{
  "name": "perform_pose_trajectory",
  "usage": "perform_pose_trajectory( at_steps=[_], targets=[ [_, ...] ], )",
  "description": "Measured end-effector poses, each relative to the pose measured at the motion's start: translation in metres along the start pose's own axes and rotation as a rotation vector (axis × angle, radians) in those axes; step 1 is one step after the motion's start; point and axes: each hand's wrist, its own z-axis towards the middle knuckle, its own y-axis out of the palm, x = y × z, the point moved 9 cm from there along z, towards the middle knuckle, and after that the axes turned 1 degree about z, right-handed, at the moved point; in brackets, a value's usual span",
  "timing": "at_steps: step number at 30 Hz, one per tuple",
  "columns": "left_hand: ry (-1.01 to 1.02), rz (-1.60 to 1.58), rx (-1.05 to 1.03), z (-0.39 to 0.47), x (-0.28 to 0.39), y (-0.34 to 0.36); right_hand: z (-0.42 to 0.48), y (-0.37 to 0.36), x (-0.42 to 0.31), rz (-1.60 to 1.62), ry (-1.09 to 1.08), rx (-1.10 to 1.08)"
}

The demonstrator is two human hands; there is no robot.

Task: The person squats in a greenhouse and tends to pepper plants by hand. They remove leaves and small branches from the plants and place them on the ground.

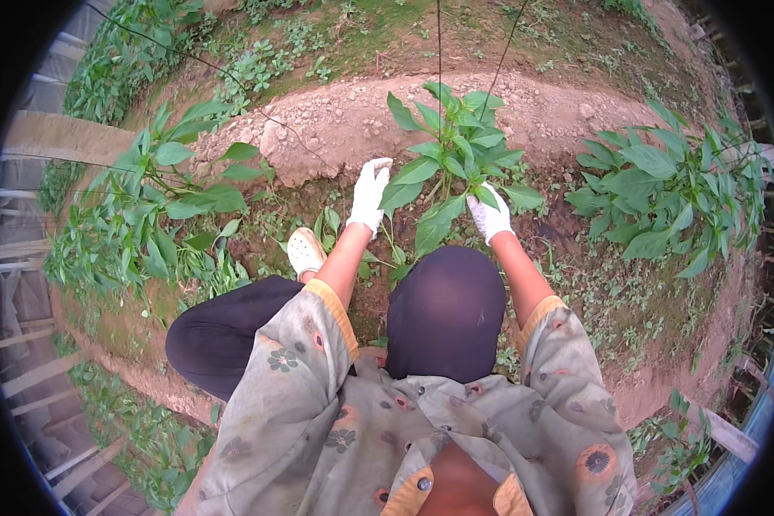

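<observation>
Before me grows a leafy pepper plant [455, 151] with broad green leaves. My left hand [367, 198], in a white glove, hovers just left of its foliage, fingers slightly curled with a gap between them and nothing seen in them. On the plant's lower right is my right hand [491, 216], gloved too. Leaves cover its fingertips, so whether they pinch a stem or leaf is hidden. Two dark strings [439, 58] run from the plant up out of view.
More pepper plants stand at left [161, 200] and right [664, 184]. A raised soil ridge [335, 122] crosses behind the plant. Low weeds [645, 322] dot the ground. A thin dark line [232, 77] slants down at upper left. My knee [448, 309] is close below the plant.
</observation>
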Motion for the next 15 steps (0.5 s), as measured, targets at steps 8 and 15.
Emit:
perform_pose_trajectory(
  at_steps=[8,15],
  targets=[
    [-0.615,0.173,-0.505,-0.116,-0.047,0.029,-0.183,-0.026,0.064,-0.269,0.396,-0.466],
    [-0.539,0.184,-0.966,-0.187,0.015,0.141,-0.378,-0.098,0.123,-0.188,0.798,-0.305]
  ],
)
